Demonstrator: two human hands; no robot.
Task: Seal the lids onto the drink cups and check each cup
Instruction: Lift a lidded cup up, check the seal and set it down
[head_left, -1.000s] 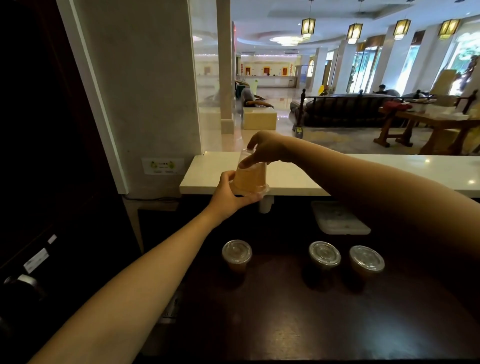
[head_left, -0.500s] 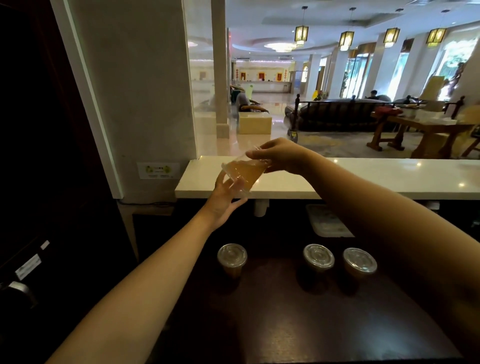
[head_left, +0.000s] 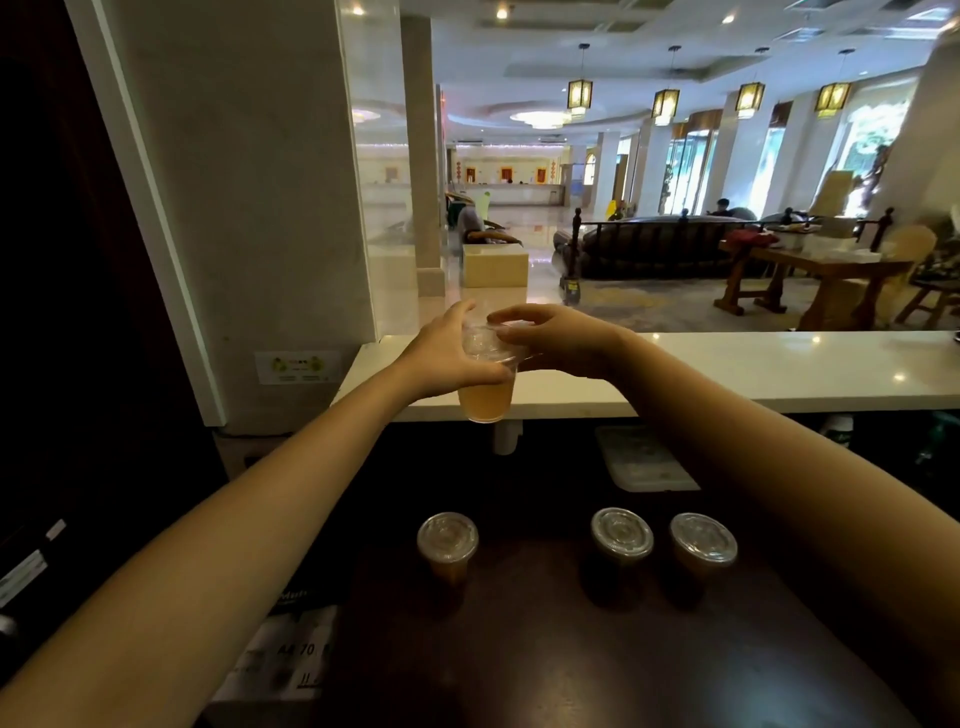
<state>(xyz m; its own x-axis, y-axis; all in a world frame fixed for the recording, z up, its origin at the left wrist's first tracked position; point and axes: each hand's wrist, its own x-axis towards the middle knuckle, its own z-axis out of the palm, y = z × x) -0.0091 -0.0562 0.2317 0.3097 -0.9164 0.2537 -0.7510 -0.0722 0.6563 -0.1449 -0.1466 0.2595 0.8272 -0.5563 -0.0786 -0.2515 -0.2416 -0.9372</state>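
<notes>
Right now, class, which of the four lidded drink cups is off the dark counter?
The cup held up in the left hand and right hand; the other three stand on the dark counter.

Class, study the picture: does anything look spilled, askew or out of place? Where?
Nothing stands out. The left hand and right hand hold the drink cup upright, its lid on; three lidded cups stand upright on the dark counter, no spill visible.

The dark desk (head_left: 519, 654) bears three lidded cups. The lone cup (head_left: 447, 545) stands below the left hand (head_left: 447, 356), while the middle cup (head_left: 622, 535) and the end cup (head_left: 703, 540) stand just beside each other, below and right of the right hand (head_left: 558, 338). A white tray (head_left: 644, 460) lies behind those two.
</notes>
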